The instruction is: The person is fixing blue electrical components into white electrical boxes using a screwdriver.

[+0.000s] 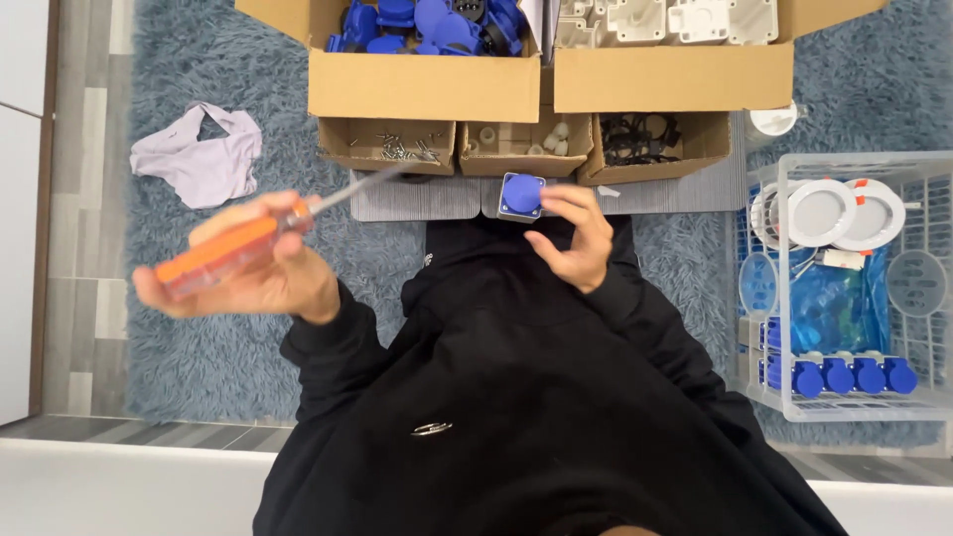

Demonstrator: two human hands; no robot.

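My left hand [248,273] is clamped on the orange screwdriver [233,248]; my right hand [576,238] pinches the blue socket [522,195] near the mat's [417,199] front edge. I keep the socket steady and bring the tip in straight.

Probably a home room turned makeshift assembly spot: a shaggy blue rug [179,328] on grey plank flooring [84,149], cardboard boxes [427,84] of blue and white plastic parts, small boxes of screws [402,149], a wire basket [854,288] of finished pieces.

Two big brown cardboard boxes [425,87] [673,77] are set side by side up top, three small open ones [388,145] [519,142] [652,139] lined up just below. A blue plastic bag [832,310] is tucked in the white crate [933,169].
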